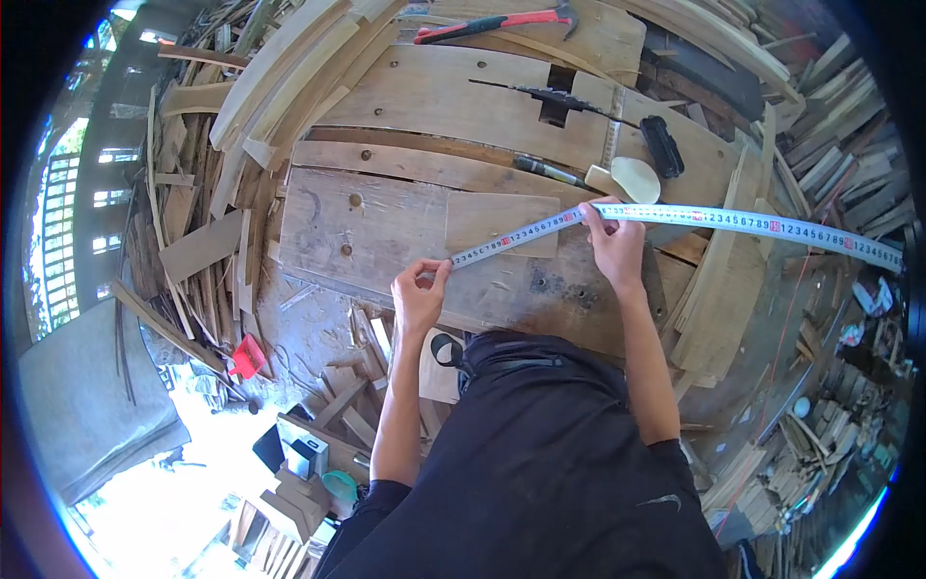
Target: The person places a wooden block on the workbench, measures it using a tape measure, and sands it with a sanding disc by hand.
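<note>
A white measuring tape [526,234] with red and black numbers runs across the workbench [328,227]. My left hand [419,294] pinches its left end between thumb and fingertips. Further along, my right hand [615,241] grips the tape between thumb and fingers, and the rest of it stretches away to the right edge of the view. Under the tape between my hands lies a thin rectangular board [482,214]. Just beyond my right hand rest a pale oval piece [636,179] and a dark marker-like tool [549,171].
A red and black hammer [492,26] lies at the bench's far side. A black object [662,147] sits near a dark square hole. Long wood strips [280,77] are stacked at the left, with more wood at the right. A red dustpan [248,357] is on the floor.
</note>
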A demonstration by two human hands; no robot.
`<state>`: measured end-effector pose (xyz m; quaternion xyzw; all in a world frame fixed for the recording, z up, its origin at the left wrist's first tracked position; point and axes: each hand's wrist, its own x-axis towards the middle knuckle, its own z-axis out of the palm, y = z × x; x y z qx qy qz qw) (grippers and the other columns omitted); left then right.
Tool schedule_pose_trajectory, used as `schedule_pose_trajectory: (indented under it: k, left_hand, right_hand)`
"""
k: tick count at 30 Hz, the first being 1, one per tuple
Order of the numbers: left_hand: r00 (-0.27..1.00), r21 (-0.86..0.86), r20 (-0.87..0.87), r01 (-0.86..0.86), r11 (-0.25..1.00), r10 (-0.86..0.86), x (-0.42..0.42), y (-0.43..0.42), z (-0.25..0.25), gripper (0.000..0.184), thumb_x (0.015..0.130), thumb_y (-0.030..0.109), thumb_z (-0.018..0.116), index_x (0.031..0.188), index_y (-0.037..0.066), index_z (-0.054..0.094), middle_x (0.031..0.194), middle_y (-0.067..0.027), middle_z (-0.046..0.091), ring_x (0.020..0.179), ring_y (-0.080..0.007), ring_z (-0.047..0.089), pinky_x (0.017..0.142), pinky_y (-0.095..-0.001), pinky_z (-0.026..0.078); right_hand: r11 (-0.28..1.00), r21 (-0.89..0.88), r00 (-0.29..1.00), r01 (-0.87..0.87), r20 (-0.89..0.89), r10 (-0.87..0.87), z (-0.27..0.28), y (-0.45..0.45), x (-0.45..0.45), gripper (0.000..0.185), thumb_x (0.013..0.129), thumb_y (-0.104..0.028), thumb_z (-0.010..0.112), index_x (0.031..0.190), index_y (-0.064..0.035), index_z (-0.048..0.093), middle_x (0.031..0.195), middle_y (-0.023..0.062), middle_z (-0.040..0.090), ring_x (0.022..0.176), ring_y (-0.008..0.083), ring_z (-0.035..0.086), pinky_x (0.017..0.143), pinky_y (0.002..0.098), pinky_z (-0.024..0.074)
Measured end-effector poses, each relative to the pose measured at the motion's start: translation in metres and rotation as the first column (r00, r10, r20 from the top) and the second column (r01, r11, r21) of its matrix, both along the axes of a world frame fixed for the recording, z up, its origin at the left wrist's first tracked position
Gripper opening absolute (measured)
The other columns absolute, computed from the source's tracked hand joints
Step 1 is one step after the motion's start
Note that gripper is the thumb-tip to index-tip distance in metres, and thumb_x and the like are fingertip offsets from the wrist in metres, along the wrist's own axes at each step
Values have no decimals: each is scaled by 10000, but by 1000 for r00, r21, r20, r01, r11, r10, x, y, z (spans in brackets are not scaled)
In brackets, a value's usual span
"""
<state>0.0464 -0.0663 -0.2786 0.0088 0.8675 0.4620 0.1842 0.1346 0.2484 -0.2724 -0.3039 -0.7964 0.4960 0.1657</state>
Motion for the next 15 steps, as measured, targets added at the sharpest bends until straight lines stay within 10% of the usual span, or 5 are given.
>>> schedule_pose_trajectory:
  k: [15]
  left_hand:
    - [999,133,-1,-36,990,36,-13,-4,-10,208,929,211,819,1032,35,781,915,-58,754,868,-115,687,701,-273,535]
  right_hand:
    - [993,-104,998,-48,35,52,-21,12,-13,263,1015,-230,732,997,32,725,746,87,740,653,144,714,616,308,545]
